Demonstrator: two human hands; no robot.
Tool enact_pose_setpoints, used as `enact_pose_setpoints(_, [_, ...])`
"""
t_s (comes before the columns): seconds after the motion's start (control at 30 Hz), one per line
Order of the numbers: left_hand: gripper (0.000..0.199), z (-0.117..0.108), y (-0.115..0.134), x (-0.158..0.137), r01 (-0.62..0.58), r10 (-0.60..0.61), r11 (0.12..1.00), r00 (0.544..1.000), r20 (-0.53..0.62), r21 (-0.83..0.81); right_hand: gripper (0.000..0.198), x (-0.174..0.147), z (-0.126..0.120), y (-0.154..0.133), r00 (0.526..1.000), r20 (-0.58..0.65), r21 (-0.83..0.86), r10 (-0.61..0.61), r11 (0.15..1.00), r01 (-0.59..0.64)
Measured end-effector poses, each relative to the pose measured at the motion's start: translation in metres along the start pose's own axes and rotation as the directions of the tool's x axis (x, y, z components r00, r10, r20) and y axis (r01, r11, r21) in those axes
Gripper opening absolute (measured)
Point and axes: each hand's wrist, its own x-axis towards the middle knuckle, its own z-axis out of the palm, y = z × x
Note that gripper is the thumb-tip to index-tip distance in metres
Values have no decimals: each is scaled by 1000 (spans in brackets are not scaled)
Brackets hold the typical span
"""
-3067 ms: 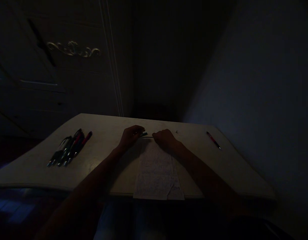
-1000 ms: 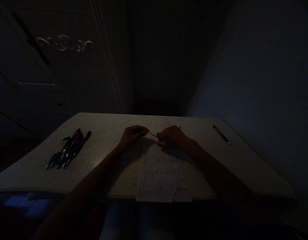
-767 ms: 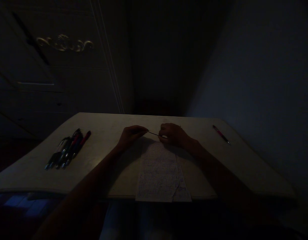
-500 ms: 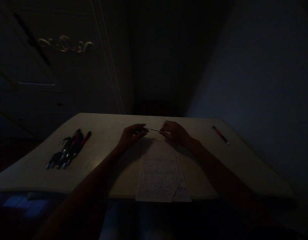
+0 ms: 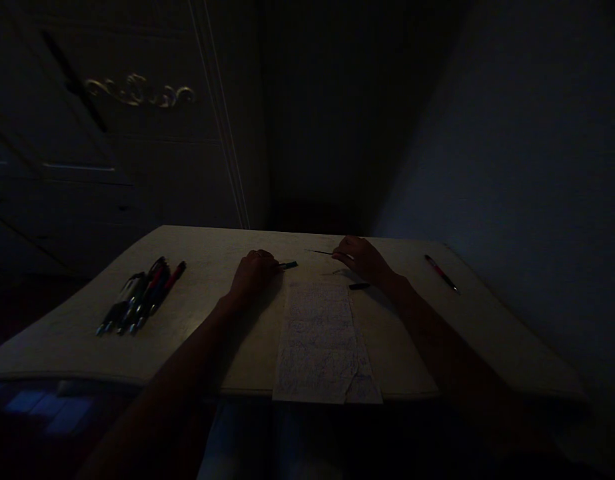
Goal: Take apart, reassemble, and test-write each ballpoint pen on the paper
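My right hand pinches a thin dark pen refill, whose pale tip points left above the table. My left hand is low over the table, with its fingers closed on a short dark-green pen barrel that sticks out to the right. Beneath my right wrist lies a short black pen part. A faint thin mark or small piece near it is too dim to make out. Between my forearms a creased sheet of paper with handwriting reaches over the table's near edge.
Several pens lie bunched on the left of the pale table. One red and black pen lies alone at the right. A cabinet stands beyond on the left, a wall on the right. The room is dim.
My hands have moved apart. The refill, earlier stretched between both hands, is now in my right hand only. My left hand has lowered and moved slightly left, gripping the green barrel.
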Motion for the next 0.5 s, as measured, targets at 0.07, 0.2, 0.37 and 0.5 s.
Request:
enact_pose_setpoints(0.07, [8,-2,2,1,63,-74,984,996,-58,-167,17,-1,1,5,1000,1,-4,17,1000,-17])
enact_pose_setpoints(0.2, [34,-8,4,6,218,-367,625,929,-37,-750,16,-3,1,8,999,-19,16,45,999,-45])
enact_pose_setpoints(0.37, [47,-9,11,7,279,-448,389,890,84,-878,15,-2,1,7,998,-48,31,43,999,-41])
enact_pose_setpoints(0.5, [36,-4,12,3,282,-372,638,928,33,-716,16,-2,2,8,998,-50,8,31,1000,-30])
